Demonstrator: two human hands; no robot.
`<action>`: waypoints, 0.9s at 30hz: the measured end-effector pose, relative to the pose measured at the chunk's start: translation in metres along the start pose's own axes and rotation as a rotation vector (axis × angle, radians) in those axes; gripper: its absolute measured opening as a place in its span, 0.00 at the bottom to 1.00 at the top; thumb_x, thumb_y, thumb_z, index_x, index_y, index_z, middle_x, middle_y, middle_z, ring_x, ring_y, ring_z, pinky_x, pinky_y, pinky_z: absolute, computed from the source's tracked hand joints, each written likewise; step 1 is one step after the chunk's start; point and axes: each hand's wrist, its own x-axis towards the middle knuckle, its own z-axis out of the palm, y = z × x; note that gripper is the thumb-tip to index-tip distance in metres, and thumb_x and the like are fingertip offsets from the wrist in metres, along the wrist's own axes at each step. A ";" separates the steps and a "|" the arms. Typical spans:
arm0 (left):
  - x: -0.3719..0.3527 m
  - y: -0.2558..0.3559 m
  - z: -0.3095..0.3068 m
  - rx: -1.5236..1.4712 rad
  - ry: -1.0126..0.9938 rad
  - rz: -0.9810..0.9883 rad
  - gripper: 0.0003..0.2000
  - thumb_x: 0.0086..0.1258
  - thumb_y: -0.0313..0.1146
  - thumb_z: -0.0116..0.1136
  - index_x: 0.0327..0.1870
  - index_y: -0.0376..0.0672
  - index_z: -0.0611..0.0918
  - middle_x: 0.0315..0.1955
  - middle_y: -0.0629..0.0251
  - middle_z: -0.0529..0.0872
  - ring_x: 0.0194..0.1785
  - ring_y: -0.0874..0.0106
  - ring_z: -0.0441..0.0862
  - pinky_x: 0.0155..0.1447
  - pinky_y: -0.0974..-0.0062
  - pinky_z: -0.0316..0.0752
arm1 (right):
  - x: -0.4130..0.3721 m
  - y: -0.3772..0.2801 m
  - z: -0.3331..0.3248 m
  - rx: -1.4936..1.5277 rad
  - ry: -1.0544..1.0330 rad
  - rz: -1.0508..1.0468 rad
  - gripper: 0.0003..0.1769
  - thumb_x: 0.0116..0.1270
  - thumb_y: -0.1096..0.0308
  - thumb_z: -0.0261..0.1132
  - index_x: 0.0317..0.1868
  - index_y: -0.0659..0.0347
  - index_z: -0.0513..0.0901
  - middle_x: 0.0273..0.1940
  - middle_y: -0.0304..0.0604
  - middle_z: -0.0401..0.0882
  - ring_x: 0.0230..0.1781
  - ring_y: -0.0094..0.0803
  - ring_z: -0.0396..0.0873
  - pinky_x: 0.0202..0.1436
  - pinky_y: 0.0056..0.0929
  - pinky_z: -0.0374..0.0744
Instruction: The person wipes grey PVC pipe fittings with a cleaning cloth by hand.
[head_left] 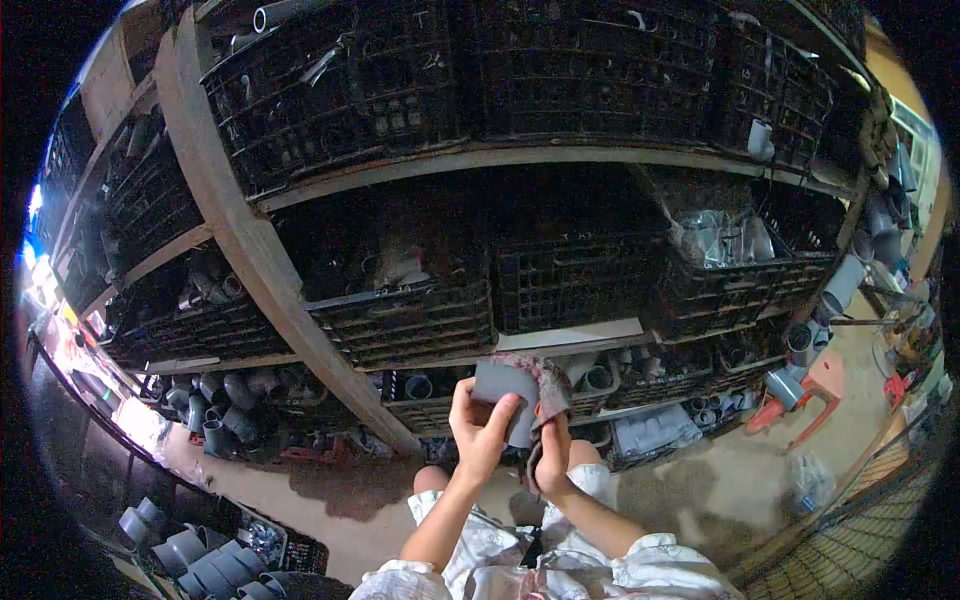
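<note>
In the middle of the head view, a grey plastic pipe elbow (507,390) is held up above my lap. My left hand (478,438) is closed round its left side, thumb lying across the front. A dirty, reddish-grey rag (551,388) drapes over the fitting's top and right side. My right hand (551,462) grips the rag against the right side of the elbow, and part of the cloth hangs below the fingers. The rag hides the elbow's right end.
Wooden shelves (235,225) hold black plastic crates (580,285) of fittings ahead. Grey fittings (215,570) pile up at lower left beside a small crate. On the right, a red plastic stool (815,385) has a grey pipe piece against it, and wire mesh (860,510) runs along the edge.
</note>
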 end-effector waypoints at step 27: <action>0.017 0.003 -0.012 0.037 -0.190 -0.111 0.27 0.48 0.23 0.63 0.51 0.40 0.64 0.38 0.64 0.74 0.42 0.75 0.73 0.46 0.78 0.70 | 0.012 -0.010 -0.012 0.317 -0.091 0.110 0.29 0.66 0.51 0.39 0.58 0.66 0.58 0.55 0.45 0.61 0.57 0.31 0.59 0.59 0.29 0.56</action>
